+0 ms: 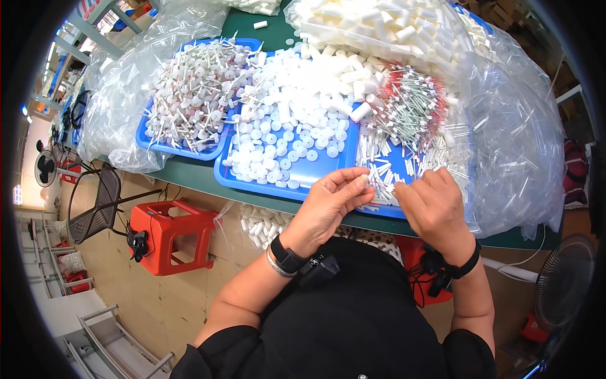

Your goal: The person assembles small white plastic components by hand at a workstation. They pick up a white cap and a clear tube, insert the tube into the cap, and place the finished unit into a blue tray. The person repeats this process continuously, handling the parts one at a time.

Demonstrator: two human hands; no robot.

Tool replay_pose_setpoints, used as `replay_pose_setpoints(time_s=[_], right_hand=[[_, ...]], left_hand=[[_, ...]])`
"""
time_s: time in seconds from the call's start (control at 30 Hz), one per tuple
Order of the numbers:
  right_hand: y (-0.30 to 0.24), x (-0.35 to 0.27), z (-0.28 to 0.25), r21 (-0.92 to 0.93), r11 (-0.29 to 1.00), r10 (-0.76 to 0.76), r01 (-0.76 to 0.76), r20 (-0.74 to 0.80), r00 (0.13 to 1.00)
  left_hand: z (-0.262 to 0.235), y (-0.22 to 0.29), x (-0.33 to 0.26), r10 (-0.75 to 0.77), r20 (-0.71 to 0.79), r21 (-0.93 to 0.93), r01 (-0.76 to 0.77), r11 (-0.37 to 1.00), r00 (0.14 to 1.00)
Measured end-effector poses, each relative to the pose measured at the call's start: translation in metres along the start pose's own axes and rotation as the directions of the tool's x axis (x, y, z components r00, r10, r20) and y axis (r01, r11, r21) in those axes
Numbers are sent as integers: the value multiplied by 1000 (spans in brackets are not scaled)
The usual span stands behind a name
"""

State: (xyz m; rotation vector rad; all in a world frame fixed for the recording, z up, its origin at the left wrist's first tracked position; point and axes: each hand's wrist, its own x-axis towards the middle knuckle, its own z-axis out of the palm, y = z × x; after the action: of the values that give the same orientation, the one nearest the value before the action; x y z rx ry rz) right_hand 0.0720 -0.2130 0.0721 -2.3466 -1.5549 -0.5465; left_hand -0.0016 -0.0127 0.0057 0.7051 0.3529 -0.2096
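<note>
While both hands meet over blue tray (328,170): left hand (328,205) pinches small white tube (365,182), right hand (432,205) pinches thin stick (385,187), tips nearly touching.

Clear plastic bags crowd my desk: a crumpled one (120,95) left of the trays, a big one (517,151) at my right, one (404,25) of white tubes ahead, and another (259,224) hanging below the edge.

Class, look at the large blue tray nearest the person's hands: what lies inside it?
The large blue tray holds white round caps, white tubes and thin red-tipped sticks. The heaps hide most of its floor, and the hands cover its near edge.
</note>
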Motion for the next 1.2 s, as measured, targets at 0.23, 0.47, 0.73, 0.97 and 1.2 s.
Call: replay_pose_setpoints(time_s=[0.23,0.47,0.73,0.97,1.2], right_hand=[[-3,1,1,-6,1000,-26,26,-31,999],[-10,-7,20,371,889,281,-270,28,959],[-28,-11,37,774,163,597,-612,417,686],[19,-11,38,425,750,509,-507,117,853],[25,-12,59,47,986,148,-160,198,969]], left_hand=[[2,0,1,-57,31,-55,58,997,998],[3,-11,0,-69,92,-117,80,990,993],[1,-23,3,-46,141,-122,63,991,989],[-6,-6,2,145,-1,-9,-145,989,989],[-4,0,2,155,-44,13,-155,988,987]])
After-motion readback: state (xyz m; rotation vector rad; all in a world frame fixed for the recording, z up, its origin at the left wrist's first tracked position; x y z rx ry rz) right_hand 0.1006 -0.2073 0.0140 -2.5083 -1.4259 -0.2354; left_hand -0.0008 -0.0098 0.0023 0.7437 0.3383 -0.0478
